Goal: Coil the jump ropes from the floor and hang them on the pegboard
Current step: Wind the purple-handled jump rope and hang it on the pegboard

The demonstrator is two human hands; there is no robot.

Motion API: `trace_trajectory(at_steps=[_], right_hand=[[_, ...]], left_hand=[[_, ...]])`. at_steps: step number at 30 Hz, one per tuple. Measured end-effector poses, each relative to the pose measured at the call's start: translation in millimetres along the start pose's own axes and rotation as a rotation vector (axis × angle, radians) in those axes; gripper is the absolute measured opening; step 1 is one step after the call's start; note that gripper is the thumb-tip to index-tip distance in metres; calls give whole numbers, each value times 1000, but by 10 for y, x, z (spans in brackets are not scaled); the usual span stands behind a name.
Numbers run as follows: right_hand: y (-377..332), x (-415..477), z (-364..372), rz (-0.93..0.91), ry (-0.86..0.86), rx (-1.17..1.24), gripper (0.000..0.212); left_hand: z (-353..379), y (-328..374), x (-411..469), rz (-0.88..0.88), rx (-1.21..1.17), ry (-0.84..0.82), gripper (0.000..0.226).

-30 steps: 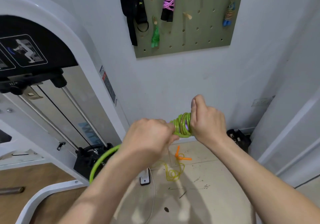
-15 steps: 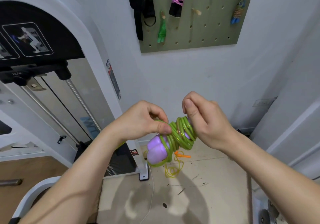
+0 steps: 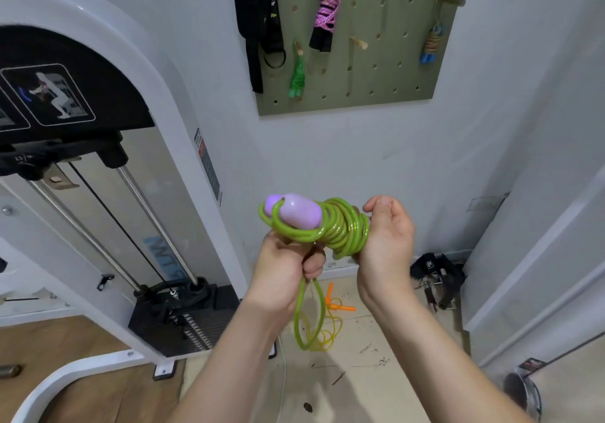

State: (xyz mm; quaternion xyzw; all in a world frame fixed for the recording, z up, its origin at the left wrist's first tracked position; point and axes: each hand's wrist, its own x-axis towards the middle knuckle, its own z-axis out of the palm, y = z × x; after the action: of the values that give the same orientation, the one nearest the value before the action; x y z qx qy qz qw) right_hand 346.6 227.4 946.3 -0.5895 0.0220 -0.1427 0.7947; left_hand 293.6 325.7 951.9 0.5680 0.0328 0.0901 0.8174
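Observation:
A green jump rope (image 3: 343,226) with lilac handles (image 3: 296,211) is wound in tight coils at chest height. My right hand (image 3: 388,236) holds the coiled end. My left hand (image 3: 284,265) grips the rope just below the handles, and a loose loop (image 3: 307,318) hangs from its fist. On the floor beyond lies a yellow rope with orange handles (image 3: 334,304). The olive pegboard (image 3: 376,72) on the wall carries a pink rope (image 3: 327,13), a green rope (image 3: 297,75), a blue-handled rope (image 3: 432,44) and black straps (image 3: 258,19). A bare wooden peg (image 3: 358,43) sticks out at its middle.
A white cable machine (image 3: 108,160) with a black weight stack (image 3: 186,321) fills the left. Black straps and metal clips (image 3: 435,278) lie by the skirting at right. A white cable (image 3: 283,373) runs across the tiled floor. A white door frame (image 3: 540,259) stands at right.
The bundle has turned so the lilac handles now point up and left. My left hand has dropped below it and now grips the rope with a loop hanging down. The view tilted up slightly.

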Motion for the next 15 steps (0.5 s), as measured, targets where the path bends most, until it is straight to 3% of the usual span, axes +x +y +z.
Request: trace_trajectory(at_steps=[2,5,10,13,15], right_hand=[[49,23,-6,2,112,-41,31],[51,1,-43,-96,187,-102,35],[62,-72,-62,-168,168,-196,29],[41,-22,-151,-190,-28,-450,29],[-51,35,-253,-142,-224,-642,34]], left_hand=[[-12,-17,-58,4,120,-81,5],[-36,28,-124,-42,207,-186,10],[114,57,-138,30,265,-1,25],[60,37,-162,60,262,5,22],[-14,65,-181,119,304,-103,23]])
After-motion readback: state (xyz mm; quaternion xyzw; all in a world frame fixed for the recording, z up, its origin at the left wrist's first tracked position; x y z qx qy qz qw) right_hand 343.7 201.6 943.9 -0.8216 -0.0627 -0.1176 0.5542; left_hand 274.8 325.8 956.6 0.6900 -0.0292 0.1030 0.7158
